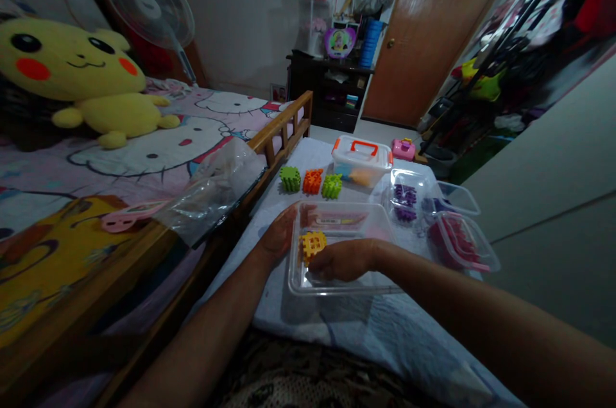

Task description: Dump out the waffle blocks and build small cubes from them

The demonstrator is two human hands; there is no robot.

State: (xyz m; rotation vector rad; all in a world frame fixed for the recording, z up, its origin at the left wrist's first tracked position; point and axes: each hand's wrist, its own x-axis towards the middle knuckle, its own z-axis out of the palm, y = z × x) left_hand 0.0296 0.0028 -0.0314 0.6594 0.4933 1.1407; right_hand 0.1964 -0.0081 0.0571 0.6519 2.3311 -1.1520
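Observation:
A clear plastic box (347, 289) without a lid stands in front of me on the cloth-covered surface. My left hand (280, 230) holds its left wall from outside, fingers toward the far corner. Inside the box, at its left side, my right hand (342, 260) is closed on a stack of yellow interlocking blocks (314, 245); my fingertips are partly hidden. Just beyond the box are a dark green block stack (290, 179), an orange block stack (312, 181) and a light green block stack (332, 186), standing in a row.
A lidded box with an orange handle (362, 161) stands behind. To the right are a clear container with purple blocks (405, 203) and a container with dark pink contents (457, 241). A wooden bed rail (231, 215) borders the left, with a plastic bag (212, 190) over it.

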